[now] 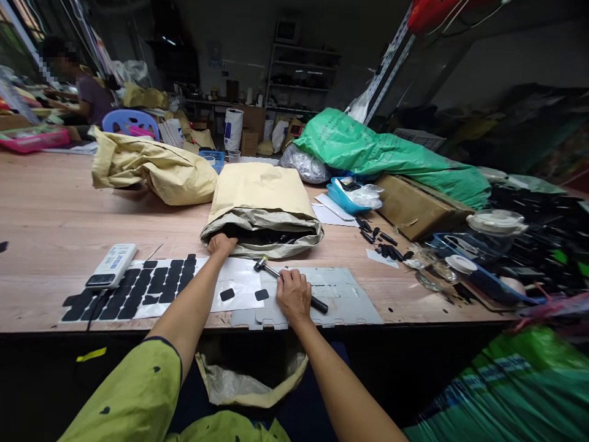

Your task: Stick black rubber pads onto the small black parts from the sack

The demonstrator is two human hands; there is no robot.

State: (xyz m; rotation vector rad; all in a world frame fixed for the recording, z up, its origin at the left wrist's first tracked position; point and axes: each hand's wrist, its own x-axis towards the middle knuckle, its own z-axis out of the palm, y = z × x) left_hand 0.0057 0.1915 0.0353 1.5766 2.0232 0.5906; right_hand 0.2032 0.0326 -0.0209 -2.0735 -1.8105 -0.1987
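Note:
My left hand (221,244) reaches into the open mouth of a tan paper sack (261,205) lying on the wooden table (50,227); its fingers are hidden inside. My right hand (293,295) is closed around the black handle of a small hammer (271,270), whose metal head points to the left. The hammer rests over a grey metal plate (335,294) at the table's front edge. Two small black pads (243,294) lie on a white backing sheet (239,279) between my hands.
A sheet of several black pads (138,288) and a white device (111,265) lie at left. Another tan sack (151,167), a green bag (391,153), a cardboard box (414,205), black clips (381,242) and a glass jar (488,236) lie beyond. A person (87,92) sits far left.

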